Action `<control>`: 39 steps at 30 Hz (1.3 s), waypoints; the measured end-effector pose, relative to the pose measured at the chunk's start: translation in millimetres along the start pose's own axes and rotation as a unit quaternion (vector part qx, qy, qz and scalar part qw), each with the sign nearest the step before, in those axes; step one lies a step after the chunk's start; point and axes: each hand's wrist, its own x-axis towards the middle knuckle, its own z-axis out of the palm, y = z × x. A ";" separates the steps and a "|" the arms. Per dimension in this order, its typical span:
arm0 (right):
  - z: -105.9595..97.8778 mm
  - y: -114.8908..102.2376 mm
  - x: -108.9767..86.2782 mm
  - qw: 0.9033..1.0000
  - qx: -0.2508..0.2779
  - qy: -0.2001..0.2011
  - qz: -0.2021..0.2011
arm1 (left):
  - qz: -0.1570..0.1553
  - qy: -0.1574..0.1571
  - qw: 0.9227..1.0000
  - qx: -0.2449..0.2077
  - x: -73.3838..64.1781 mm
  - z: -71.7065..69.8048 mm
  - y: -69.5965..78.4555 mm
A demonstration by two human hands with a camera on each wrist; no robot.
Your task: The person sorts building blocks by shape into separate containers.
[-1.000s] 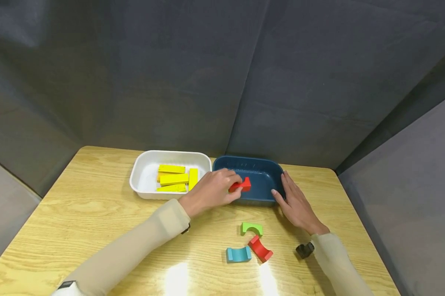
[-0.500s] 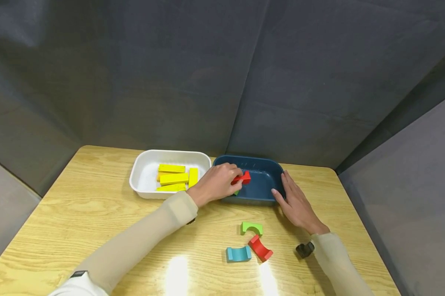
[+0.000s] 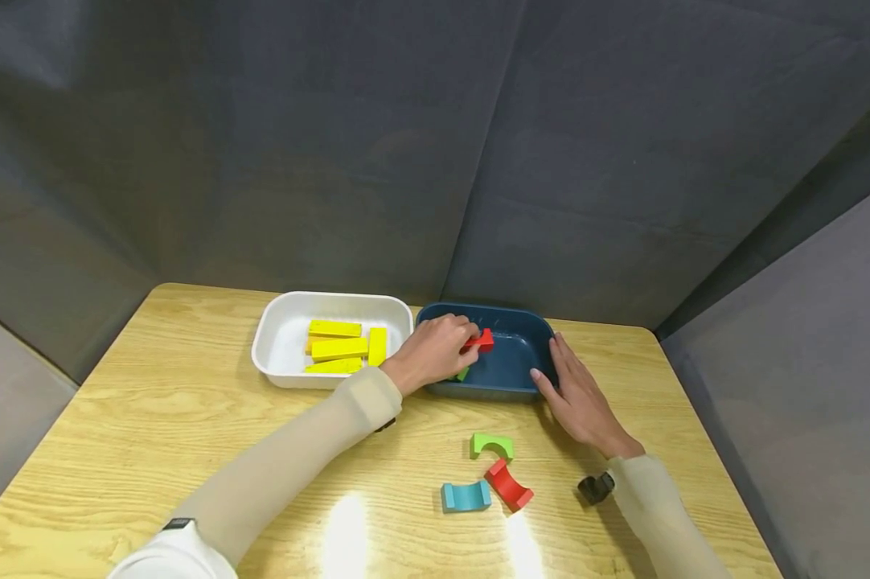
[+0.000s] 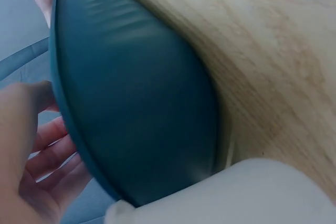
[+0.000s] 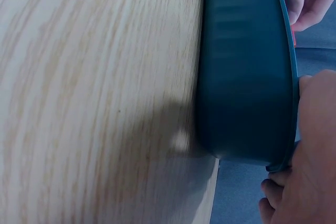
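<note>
My left hand (image 3: 435, 347) pinches a red arch-shaped block (image 3: 484, 341) over the left part of the dark blue bin (image 3: 507, 392). Part of the red block is hidden by the fingers. Below that hand, a green block (image 3: 462, 374) shows in the bin, mostly covered. At the bin's right end, my right hand (image 3: 583, 402) rests against the rim with fingers straight and thumb at the front edge. On the table in front lie a light green arch block (image 3: 503, 444), a red arch block (image 3: 510, 486) and a blue arch block (image 3: 466, 498).
A white bin (image 3: 279, 371) holding several yellow rectangular blocks (image 3: 339, 349) stands directly left of the blue bin. Both sit near the back edge of the wooden table (image 3: 153, 402). Grey cloth (image 3: 319, 161) hangs behind, with panels on both sides.
My left hand has shifted right and slightly away with the red block, uncovering part of the green block in the bin. The right hand stays where it was.
</note>
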 end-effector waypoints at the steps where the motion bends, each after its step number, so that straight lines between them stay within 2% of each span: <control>1: -0.2 -0.4 0.1 1.000 0.000 0.001 -0.002 | -0.001 -0.001 1.000 0.001 0.7 1.3 -0.6; 14: -0.2 -0.3 1.1 1.000 0.002 0.002 -0.003 | -0.018 -0.014 1.000 0.002 2.0 13.4 -8.2; 20: -0.7 -1.0 0.9 1.000 0.003 0.001 -0.002 | -0.022 -0.008 1.000 0.001 0.8 17.4 -12.5; 39: -0.2 0.5 -1.1 1.000 0.004 0.003 -0.003 | -0.037 -0.029 0.999 0.009 1.1 19.0 -12.4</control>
